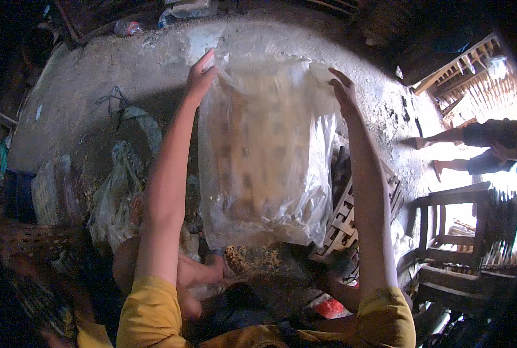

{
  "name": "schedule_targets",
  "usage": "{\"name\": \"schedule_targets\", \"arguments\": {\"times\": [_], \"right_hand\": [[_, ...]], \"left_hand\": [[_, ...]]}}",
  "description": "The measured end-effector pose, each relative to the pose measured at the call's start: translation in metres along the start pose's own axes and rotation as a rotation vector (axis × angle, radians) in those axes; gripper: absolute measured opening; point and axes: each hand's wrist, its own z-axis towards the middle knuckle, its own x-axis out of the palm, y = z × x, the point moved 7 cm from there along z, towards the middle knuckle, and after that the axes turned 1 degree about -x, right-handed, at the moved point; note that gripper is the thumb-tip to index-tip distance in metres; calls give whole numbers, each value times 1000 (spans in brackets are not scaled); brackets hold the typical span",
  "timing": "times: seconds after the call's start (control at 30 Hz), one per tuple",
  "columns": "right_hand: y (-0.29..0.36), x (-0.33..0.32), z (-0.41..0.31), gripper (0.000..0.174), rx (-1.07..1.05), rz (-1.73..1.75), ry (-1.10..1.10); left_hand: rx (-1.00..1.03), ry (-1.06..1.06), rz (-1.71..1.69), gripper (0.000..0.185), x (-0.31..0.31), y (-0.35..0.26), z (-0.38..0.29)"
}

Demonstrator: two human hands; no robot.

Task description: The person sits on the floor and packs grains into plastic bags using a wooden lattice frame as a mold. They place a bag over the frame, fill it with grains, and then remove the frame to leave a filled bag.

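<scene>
A large, clear plastic bag or sheet (262, 143) is spread between my outstretched arms. My left hand (202, 77) pinches its upper left corner between thumb and fingers. At the upper right corner, my right hand (344, 90) holds the plastic, its fingertips blurred at the edge. A tan latticed shape shows through the plastic, too hazy to tell whether it lies inside or behind. Below the bag's lower edge is a patch of yellow-brown loose material (254, 259), partly hidden.
A slatted wooden piece (343, 222) leans beside my right forearm. Crumpled clear plastic bags (119, 191) lie left on the earthen floor (154, 56). A red packet (329, 308) is near my leg. A person's legs (445, 137) and a wooden frame (454, 239) are at right.
</scene>
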Motion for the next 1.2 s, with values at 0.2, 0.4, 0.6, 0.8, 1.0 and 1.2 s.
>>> {"name": "schedule_targets", "arguments": {"times": [0.2, 0.4, 0.6, 0.8, 1.0, 1.2], "right_hand": [[-37, 29, -73, 60, 118, -11, -12], [-131, -10, -179, 35, 330, -283, -59], [-45, -10, -145, 23, 189, -582, -118], [3, 2, -122, 16, 152, -657, -257], [-46, -3, -107, 46, 240, -749, -185], [-13, -25, -224, 66, 223, -549, -222]], "left_hand": [[76, -93, 264, 64, -7, 65, -41], [-84, -280, 385, 35, -12, 76, -99], [92, -318, 325, 20, -17, 47, -83], [6, -334, 330, 24, -26, 43, -46], [-270, -239, 407, 38, -21, 91, -45], [-150, -266, 268, 47, -43, 68, -151]]}}
